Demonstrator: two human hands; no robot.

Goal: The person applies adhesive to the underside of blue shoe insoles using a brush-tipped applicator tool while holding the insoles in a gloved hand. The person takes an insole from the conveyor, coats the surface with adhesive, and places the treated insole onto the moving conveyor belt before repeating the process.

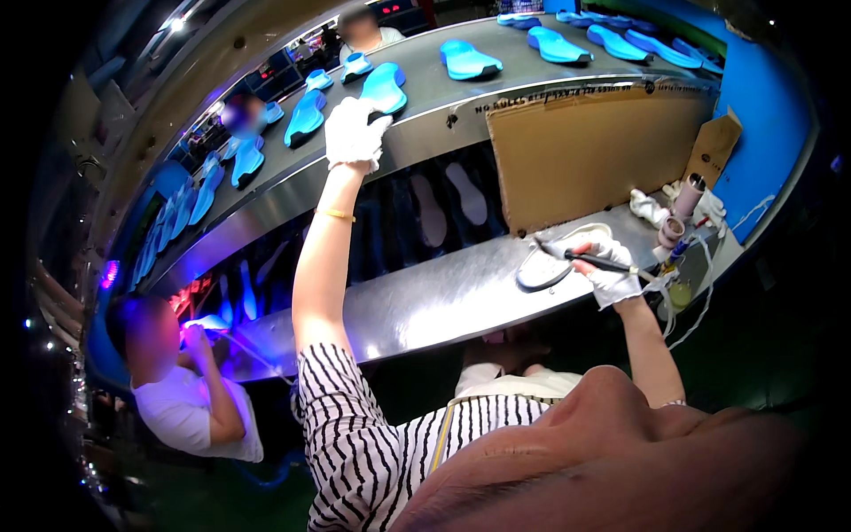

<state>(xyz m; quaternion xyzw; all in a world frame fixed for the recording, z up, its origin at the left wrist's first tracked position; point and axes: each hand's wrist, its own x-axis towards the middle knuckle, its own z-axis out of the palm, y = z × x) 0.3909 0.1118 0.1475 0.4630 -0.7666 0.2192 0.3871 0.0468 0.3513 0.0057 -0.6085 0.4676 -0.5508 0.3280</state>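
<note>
On the dark conveyor belt point(425, 69) lie blue shoe lasts with dark ends. My left hand point(353, 135), in a white glove, reaches up to the belt's near edge. Its fingers are curled at the dark end of one blue shoe last point(385, 87); the glove hides part of the contact. Lower right, my right hand point(612, 273) wears a white glove with bare fingertips. It is closed around a slim black-handled brush point(605, 262), whose head lies over a white shoe-shaped piece point(542, 268) with a dark rim. That piece rests on the metal shelf point(417, 306).
A cardboard sheet point(603, 151) stands behind the shelf. Spools point(688, 195), white cloth point(649, 207) and cords crowd the shelf's right end. Sole-shaped pieces point(465, 193) sit beneath the belt. One co-worker point(191, 390) is at left; another point(368, 35) is beyond the belt.
</note>
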